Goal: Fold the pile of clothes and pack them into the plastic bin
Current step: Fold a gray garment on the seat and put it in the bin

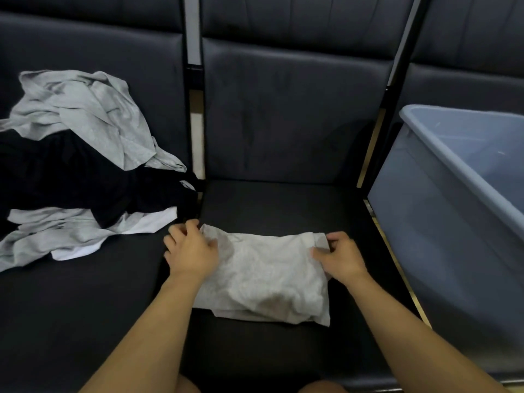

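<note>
Head view: folded white garment on dark seat, between pile and plastic bin. Left hand and right hand pinch its far corners, probably. Light, limp, creases easily; support both side edges when lifting.

Two bare forearms reached forward from the lower edge of the view, angled slightly inward toward each other. Left hand lay knuckles up, fingers curled and bunched at a corner of fabric, thumb pointed inward. Right hand sat level with it, well apart, back facing up, fingers bent and pinched at the opposite edge of the same fabric. Both wrists straight, palms turned down.
</note>
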The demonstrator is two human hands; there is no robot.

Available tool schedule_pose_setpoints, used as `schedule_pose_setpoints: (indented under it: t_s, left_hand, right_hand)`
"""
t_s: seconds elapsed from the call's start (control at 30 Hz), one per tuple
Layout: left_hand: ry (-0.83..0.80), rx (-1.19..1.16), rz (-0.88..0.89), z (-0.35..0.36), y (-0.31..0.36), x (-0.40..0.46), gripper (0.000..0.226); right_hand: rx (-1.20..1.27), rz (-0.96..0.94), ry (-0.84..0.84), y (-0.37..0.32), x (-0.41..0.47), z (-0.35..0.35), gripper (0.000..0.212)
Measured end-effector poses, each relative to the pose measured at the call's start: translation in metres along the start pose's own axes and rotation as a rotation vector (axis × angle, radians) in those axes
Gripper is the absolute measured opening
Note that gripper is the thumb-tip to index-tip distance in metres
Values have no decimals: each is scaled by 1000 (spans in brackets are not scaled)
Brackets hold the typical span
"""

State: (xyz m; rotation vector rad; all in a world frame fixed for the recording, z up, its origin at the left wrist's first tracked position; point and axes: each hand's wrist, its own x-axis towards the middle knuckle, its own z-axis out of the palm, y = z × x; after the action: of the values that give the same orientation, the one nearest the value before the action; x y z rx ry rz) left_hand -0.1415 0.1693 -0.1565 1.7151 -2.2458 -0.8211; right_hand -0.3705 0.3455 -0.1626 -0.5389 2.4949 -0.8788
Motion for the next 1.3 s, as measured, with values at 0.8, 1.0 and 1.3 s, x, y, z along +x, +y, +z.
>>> schedule_pose_setpoints:
  t_s: [0.8, 1.0, 1.3]
  left_hand:
    - [-64, 48, 72, 13, 36, -24, 45]
    - [-291, 66, -195, 16, 25, -24, 68]
    - [-352, -52, -156, 23, 25, -27, 43]
  right_hand:
    - [-249, -54, -74, -29, -66, 33, 35]
    - [-392, 187, -181, -38, -53, 28, 67]
    - [-203, 203, -165, -27, -54, 54, 52]
